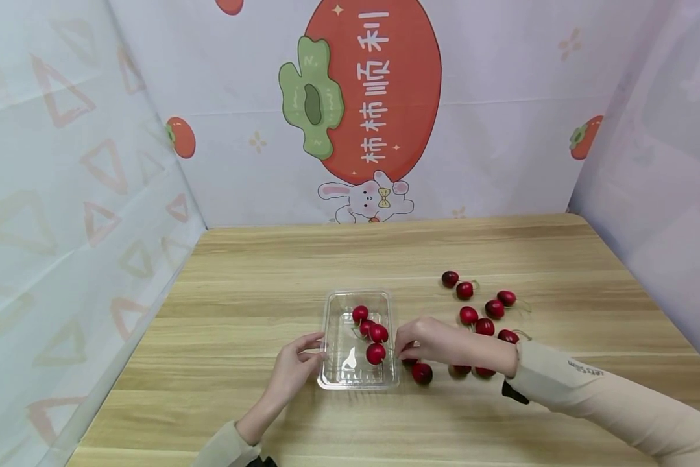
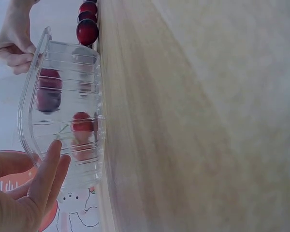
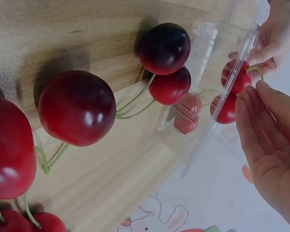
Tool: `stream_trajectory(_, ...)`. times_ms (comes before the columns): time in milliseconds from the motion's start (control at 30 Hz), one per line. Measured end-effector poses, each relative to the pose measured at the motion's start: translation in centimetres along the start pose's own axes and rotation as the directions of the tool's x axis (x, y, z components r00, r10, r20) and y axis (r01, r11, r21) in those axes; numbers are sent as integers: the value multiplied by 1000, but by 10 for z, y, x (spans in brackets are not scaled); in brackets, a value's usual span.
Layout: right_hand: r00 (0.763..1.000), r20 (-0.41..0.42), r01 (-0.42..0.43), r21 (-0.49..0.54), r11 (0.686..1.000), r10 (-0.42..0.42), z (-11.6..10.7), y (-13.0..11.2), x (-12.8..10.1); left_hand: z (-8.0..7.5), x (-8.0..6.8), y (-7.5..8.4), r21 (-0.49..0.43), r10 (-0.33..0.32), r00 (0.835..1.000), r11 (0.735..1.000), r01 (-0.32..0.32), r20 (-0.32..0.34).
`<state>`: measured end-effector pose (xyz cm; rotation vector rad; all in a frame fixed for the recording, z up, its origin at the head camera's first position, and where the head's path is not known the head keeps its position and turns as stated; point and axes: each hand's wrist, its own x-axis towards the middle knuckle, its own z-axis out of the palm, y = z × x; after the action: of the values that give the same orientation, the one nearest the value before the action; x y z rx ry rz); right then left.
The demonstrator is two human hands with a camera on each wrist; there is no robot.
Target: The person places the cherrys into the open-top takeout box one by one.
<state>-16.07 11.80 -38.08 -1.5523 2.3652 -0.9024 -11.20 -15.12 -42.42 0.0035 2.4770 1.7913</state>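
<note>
Now touching the left side of a clear plastic container (image 1: 333, 364) with the left hand (image 1: 294, 370), using loosely extended, parted fingers. Holding the right hand (image 1: 428, 340) at the opposite rim with thumb and fingertips close together near a green stem (image 3: 255, 68); cannot tell whether pinching it. Can see four red cherries (image 1: 378, 333) inside, and more dark-red cherries (image 1: 469, 316) on the wood-grain table (image 1: 256, 292) right of it.
</note>
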Motion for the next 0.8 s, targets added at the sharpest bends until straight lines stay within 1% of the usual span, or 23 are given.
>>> stream_trajectory(200, 1000, 9, 26, 22, 999, -26, 3, 3, 0, 0, 0, 0, 3, -5, 1000, 1000, 5, 4)
stream_trajectory(300, 1000, 5, 31, 19, 999, -31, 5, 4, 0, 0, 0, 0, 5, 2, 1000, 1000, -2, 8)
stream_trajectory(600, 1000, 18, -12, -4, 1000, 12, 9, 4, 3, -1, 0, 1, 14, 7, 1000, 1000, -7, 7)
stream_trajectory(800, 1000, 17, -13, -34, 999, 14, 10, 4, 6, -1, 1, 0, 16, -2, 1000, 1000, 2, -2)
